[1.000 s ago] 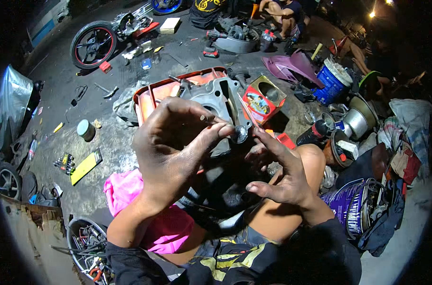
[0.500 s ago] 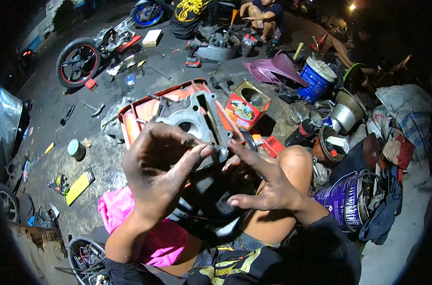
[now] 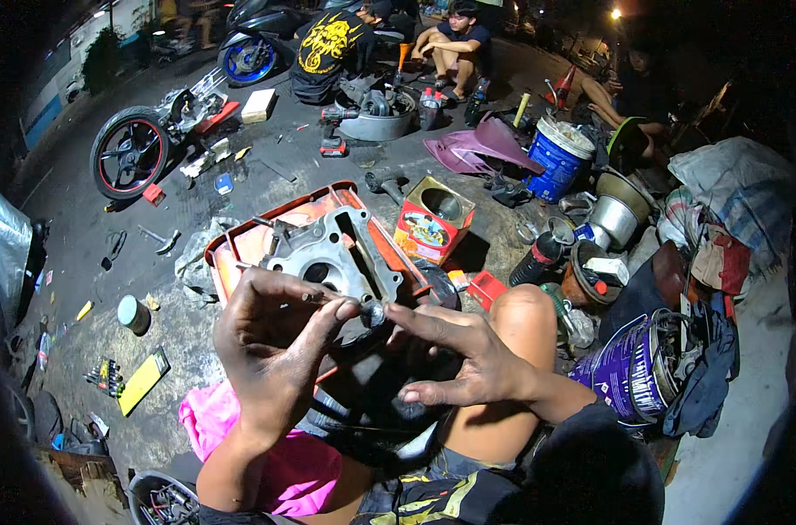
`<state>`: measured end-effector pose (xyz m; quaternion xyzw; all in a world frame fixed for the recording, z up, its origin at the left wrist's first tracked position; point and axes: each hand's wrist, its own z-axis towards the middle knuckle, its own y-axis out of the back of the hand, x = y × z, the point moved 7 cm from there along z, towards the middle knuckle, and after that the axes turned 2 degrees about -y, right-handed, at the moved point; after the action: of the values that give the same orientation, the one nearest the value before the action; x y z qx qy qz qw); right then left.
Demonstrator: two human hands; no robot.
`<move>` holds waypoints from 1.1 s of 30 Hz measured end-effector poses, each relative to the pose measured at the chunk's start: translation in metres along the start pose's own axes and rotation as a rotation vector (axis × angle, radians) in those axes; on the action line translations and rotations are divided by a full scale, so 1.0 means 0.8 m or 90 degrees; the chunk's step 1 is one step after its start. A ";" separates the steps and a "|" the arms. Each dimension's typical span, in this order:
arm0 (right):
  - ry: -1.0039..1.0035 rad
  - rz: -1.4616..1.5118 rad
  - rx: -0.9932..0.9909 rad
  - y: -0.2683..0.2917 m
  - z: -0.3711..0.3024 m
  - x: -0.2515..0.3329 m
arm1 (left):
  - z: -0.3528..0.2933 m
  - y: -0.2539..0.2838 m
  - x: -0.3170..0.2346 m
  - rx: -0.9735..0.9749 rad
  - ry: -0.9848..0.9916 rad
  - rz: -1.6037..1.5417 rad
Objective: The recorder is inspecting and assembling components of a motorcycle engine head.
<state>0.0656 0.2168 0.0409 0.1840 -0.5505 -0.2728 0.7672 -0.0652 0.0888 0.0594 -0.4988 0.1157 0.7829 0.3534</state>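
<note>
Blackened with grease, my left hand pinches what looks like a small engine valve, its round metal head facing right and a short length of stem showing by the fingers. The tip of my right hand's index finger is at the edge of that head, the thumb held well apart and the other fingers partly curled. Just beyond both hands lies a grey metal engine casting with a round bore and a long slot. It rests on an orange-red tray, partly hidden by my left hand.
A pink cloth lies by my left leg. Right of the tray stand an open red-yellow box, a dark bottle, a blue bucket and a purple bucket. Farther off are a motorcycle wheel and seated people.
The view has tilted up, so the far people and motorcycles show more. Both hands sit slightly lower and more to the left, still around the valve.
</note>
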 end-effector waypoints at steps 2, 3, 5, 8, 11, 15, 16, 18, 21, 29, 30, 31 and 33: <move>0.073 0.001 -0.020 0.006 -0.001 0.008 | 0.002 -0.003 0.001 -0.001 0.002 0.035; 0.110 0.002 -0.032 0.007 0.000 0.011 | 0.002 -0.003 -0.001 -0.018 0.016 0.035; 0.111 0.030 -0.038 0.008 -0.004 0.012 | -0.001 0.004 0.001 -0.039 0.048 0.038; -0.052 0.247 -0.011 0.000 -0.010 -0.012 | -0.006 0.003 -0.001 -0.056 0.013 0.043; -0.009 0.205 -0.031 0.007 -0.008 -0.006 | -0.006 -0.002 -0.006 -0.010 -0.015 0.068; 0.031 0.147 -0.027 0.005 -0.009 -0.005 | -0.009 -0.004 -0.005 -0.003 -0.018 0.044; 0.029 0.136 -0.019 0.004 -0.009 -0.007 | -0.010 -0.004 -0.006 0.002 -0.023 0.057; 0.026 0.123 -0.012 0.002 -0.010 -0.010 | -0.010 -0.006 -0.004 0.009 -0.023 0.030; 0.043 0.125 -0.022 0.002 -0.011 -0.011 | -0.010 -0.009 -0.005 0.012 -0.036 0.032; 0.028 0.138 -0.036 0.003 -0.009 -0.011 | -0.009 -0.011 -0.007 0.009 -0.039 0.038; 0.031 0.141 -0.040 0.003 -0.009 -0.011 | -0.009 -0.011 -0.006 0.009 -0.041 0.037; 0.034 0.143 -0.044 0.003 -0.009 -0.011 | -0.009 -0.010 -0.005 0.006 -0.037 0.028; 0.034 0.143 -0.046 0.003 -0.009 -0.012 | -0.009 -0.010 -0.005 0.004 -0.033 0.018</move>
<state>0.0704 0.2240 0.0330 0.1007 -0.5367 -0.1993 0.8137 -0.0540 0.0891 0.0609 -0.4755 0.1161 0.8001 0.3468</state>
